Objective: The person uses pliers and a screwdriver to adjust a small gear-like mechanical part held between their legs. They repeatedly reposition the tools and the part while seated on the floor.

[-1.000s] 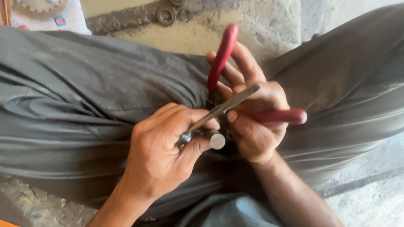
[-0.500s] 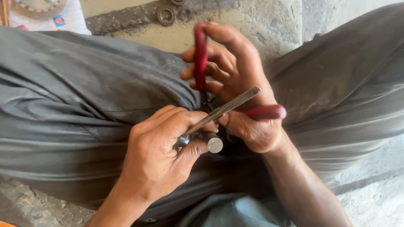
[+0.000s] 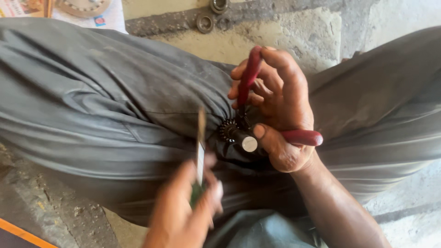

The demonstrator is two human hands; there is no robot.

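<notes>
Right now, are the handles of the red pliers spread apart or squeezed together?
Spread apart. In the right hand, one handle of the red pliers points up through the fingers; the other juts sideways past the palm.

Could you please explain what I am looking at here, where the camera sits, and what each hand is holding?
There is one view, from a camera worn on the person's head, looking down at their lap in grey trousers. The right hand grips red-handled pliers, which clamp a small dark toothed gear on a shiny metal shaft. The left hand, blurred, holds a thin flat metal tool with a green handle, apart from the gear. Beyond the knees, on the concrete floor, lie round metal bearing rings and a printed paper sheet.
</notes>
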